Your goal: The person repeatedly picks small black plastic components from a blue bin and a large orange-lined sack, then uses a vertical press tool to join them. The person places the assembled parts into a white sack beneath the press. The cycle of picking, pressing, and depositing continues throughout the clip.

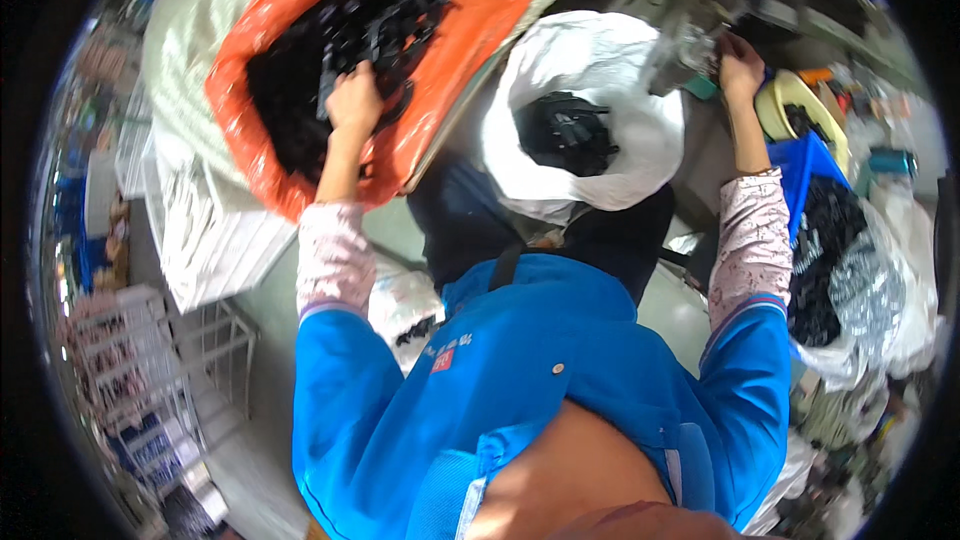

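Observation:
My left hand (355, 103) reaches into a large orange plastic bag (470, 55) filled with black plastic parts (290, 70). Its fingers are curled closed at a dark piece on the heap; the exact shape of that piece is not clear. My right hand (740, 70) is up against a grey metal machine (690, 45), fingers bent in toward it. What those fingertips touch is hidden. Between my hands, a white sack (640, 145) hangs open below the machine, with more black parts (568, 132) at its bottom.
Right of me stand a cream-coloured tub (775, 115), a blue bag (790, 175) and a clear plastic bag with dark parts (865, 270). White crates (215, 240) and a white wire rack (215, 370) are on the left. A small bag (400, 300) lies by my left elbow.

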The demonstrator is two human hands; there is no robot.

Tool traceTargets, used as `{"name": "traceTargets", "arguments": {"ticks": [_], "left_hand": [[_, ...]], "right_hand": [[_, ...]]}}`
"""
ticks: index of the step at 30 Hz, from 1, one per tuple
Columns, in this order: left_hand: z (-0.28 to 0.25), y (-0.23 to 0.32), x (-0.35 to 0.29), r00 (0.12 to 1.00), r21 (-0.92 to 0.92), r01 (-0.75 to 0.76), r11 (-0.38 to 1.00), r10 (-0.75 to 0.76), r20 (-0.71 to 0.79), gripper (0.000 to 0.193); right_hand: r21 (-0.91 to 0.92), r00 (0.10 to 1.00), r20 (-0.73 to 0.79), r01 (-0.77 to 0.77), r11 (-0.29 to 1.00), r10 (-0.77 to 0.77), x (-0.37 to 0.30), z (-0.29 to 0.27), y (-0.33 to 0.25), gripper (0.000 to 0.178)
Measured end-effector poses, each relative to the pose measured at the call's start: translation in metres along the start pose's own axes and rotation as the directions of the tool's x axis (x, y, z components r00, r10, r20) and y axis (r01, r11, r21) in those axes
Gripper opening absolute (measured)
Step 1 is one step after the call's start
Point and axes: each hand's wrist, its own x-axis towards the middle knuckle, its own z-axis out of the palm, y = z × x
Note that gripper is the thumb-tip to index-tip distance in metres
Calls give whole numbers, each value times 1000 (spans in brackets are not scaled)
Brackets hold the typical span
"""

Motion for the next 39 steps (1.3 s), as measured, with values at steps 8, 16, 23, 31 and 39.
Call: {"name": "traceTargets", "arguments": {"ticks": [8, 16, 23, 31, 39], "left_hand": [[-27, -28, -6, 971, -933, -189, 307, -85, -225, 27], [-73, 32, -44, 941, -894, 1, -447, 304, -150, 26], [-54, 129, -46, 960, -940, -6, -341, 260, -100, 36], [-34, 172, -93, 866, -946, 118, -303, 497, -52, 60], [-32, 247, -107, 565, -600, 675, -430, 824, 45, 70]], "right_hand": [[869, 974, 203, -135, 475, -95, -50, -60, -93, 18], [645, 982, 163, -38, 763, -90, -66, -56, -115, 20], [535, 896, 406, -75, 842, -178, -71, -89, -78, 32], [-511, 962, 266, 198, 837, -64, -81, -275, 78, 17], [-805, 961, 273, 207, 556, 38, -136, -276, 110, 27]]}}
